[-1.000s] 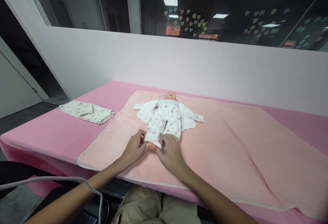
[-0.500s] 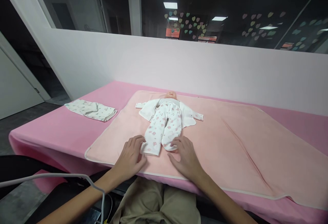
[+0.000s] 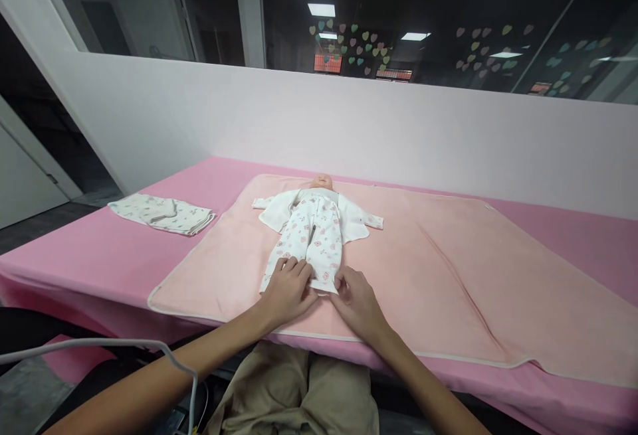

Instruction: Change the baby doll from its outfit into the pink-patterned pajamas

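Note:
A baby doll (image 3: 322, 181) lies on its back on a peach mat (image 3: 399, 275), head toward the wall. It has on a white top (image 3: 353, 217) spread open at the sides, sleeves out, and white trousers (image 3: 319, 226) with a small pink print. Both of my hands are at the right-hand trouser leg's hem. My left hand (image 3: 290, 291) lies over the lower legs, fingers curled on the hem's left side. My right hand (image 3: 356, 299) pinches the hem's right corner between thumb and fingers.
A folded white patterned cloth (image 3: 164, 214) lies at the left on the pink-covered table (image 3: 90, 249). Behind the table stands a white wall (image 3: 373, 136) with a window above. A grey cable (image 3: 100, 342) hangs at the lower left.
My left hand has moved right, from beside the left trouser leg to the right leg's hem. My right hand has closed on the hem. The right trouser leg now lies straighter.

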A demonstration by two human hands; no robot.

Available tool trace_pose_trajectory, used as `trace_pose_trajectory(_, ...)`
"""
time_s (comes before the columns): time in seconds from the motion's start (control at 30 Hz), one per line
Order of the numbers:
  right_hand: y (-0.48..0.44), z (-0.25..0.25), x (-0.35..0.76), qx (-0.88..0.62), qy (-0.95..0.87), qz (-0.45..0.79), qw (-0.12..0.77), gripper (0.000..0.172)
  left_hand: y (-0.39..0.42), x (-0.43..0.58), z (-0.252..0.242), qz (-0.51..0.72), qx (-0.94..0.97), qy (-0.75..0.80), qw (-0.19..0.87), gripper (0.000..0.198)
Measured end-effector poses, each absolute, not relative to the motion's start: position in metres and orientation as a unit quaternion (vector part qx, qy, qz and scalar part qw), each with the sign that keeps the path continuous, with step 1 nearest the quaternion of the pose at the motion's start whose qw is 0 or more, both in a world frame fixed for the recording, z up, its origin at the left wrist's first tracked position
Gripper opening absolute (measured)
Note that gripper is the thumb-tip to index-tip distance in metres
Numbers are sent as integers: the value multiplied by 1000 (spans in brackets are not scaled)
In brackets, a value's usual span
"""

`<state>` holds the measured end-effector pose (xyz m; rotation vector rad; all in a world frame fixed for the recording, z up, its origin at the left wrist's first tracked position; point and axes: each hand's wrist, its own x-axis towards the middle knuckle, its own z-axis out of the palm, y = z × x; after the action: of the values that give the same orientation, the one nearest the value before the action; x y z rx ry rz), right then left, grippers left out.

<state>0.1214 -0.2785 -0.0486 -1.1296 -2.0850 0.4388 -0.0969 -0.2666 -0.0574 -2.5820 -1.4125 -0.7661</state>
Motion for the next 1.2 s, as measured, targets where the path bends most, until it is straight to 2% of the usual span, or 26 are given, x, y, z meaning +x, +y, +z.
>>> trace_pose_trajectory(0.17, -289, -44, 133, -369, -856, 113, 343, 11, -286, -106, -49, -250, -851, -460, 22, 15)
trace_pose_trajectory(0.33, -281, -38, 169, -361, -874, 114, 305, 6, -299, -133, -37, -277, -851, -441, -71, 28)
trace_pose_trajectory(0.43, -249, -35, 188, -415, -854, 109, 294, 16, -262, -159, -31, -312, -822, -470, -76, 23)
trace_pose_trajectory(0.57, -178, -31, 183, -426, -857, 95, 275, 25, -163, -184, -30, -326, -795, -510, -46, 20)
trace_pose_trajectory(0.7, -121, -39, 159, -414, -876, 102, 227, 22, -92, -187, -47, -238, -854, -452, -101, 16)
trace_pose_trajectory(0.83, -101, -62, 148, -418, -876, 104, 218, 6, -80, -187, -64, -190, -889, -405, -101, 12)
trace_pose_trajectory(0.93, -101, -74, 149, -416, -877, 98, 219, 12, -85, -189, -67, -177, -905, -379, -83, 16)
trace_pose_trajectory(1.07, -107, -74, 145, -425, -862, 124, 247, 11, -91, -187, -66, -211, -904, -359, -93, 10)
trace_pose_trajectory(1.2, -113, -67, 143, -462, -838, 208, 202, 13, -93, -187, -69, -202, -889, -384, -145, 7)
